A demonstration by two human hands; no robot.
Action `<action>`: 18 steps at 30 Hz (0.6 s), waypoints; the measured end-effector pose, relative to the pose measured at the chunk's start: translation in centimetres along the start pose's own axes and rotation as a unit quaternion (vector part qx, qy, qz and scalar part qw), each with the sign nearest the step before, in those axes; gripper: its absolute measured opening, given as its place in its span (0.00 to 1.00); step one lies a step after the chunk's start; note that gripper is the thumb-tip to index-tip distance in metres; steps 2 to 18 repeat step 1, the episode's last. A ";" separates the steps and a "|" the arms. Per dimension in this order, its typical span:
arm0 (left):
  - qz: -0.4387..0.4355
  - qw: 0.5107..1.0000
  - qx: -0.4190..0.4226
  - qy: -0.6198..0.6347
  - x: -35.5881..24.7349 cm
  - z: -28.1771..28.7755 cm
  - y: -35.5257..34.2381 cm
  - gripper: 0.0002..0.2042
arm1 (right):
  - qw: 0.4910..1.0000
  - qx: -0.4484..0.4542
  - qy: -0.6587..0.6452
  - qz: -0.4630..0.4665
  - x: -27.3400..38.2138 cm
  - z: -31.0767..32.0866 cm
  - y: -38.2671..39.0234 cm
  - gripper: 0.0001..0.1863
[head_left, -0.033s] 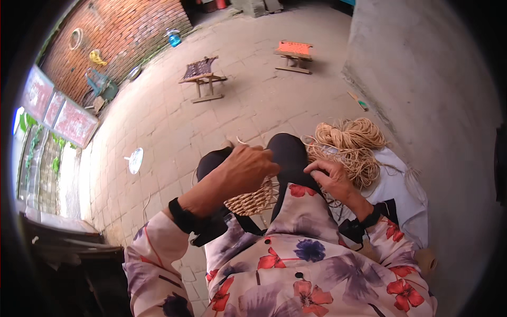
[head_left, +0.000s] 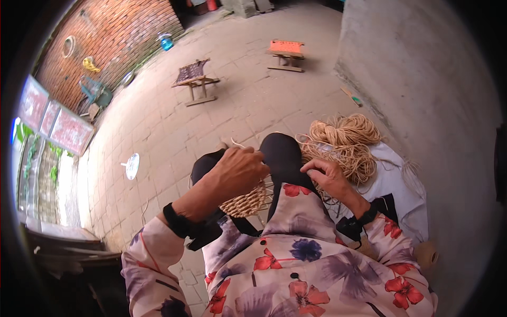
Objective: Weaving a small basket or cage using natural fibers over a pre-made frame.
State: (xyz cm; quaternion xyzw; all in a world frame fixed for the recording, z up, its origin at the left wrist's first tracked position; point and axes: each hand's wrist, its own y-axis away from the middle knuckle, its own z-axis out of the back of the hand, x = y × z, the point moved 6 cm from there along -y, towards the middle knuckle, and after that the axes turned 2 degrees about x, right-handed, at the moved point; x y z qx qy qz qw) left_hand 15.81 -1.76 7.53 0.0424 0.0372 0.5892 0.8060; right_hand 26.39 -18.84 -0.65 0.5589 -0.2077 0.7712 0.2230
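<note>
My left hand (head_left: 240,168) is closed in a fist above my knees, and a pale strand of cord (head_left: 238,143) sticks up just behind it. Below the fist, between my thighs, lies a woven piece of twisted tan cord (head_left: 244,203) with bare strands running off its right side; the fist hides its upper part. My right hand (head_left: 331,178) hovers by my right thigh, fingers bent and thumb close to the index finger. Whatever the right fingertips pinch is too small to make out. Beside that hand sits a heap of loose tan cord (head_left: 346,145).
A white cloth (head_left: 404,198) lies under the cord heap, near a grey wall (head_left: 422,105). Ahead on the paved floor stand a dark-topped stool (head_left: 193,74) and an orange-topped stool (head_left: 286,47). A round fan (head_left: 132,166) lies to the left. A blue bottle (head_left: 166,42) stands by the brick wall.
The whole scene has shifted slightly left in the picture as my head turned a little. Both hands keep nearly the same pose over my lap.
</note>
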 end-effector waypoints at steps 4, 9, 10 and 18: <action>0.009 0.998 0.058 0.009 0.0 -0.1 -0.2 0.08 | 0.995 0.015 -0.020 -0.096 -2.3 0.4 0.3 0.10; 0.009 0.998 0.058 0.009 0.0 -0.1 -0.2 0.08 | 0.995 0.015 -0.020 -0.096 -2.3 0.4 0.3 0.10; 0.009 0.998 0.058 0.009 0.0 -0.1 -0.2 0.08 | 0.995 0.015 -0.020 -0.096 -2.3 0.4 0.3 0.10; 0.009 0.998 0.058 0.009 0.0 -0.1 -0.2 0.08 | 0.995 0.015 -0.020 -0.096 -2.3 0.4 0.3 0.10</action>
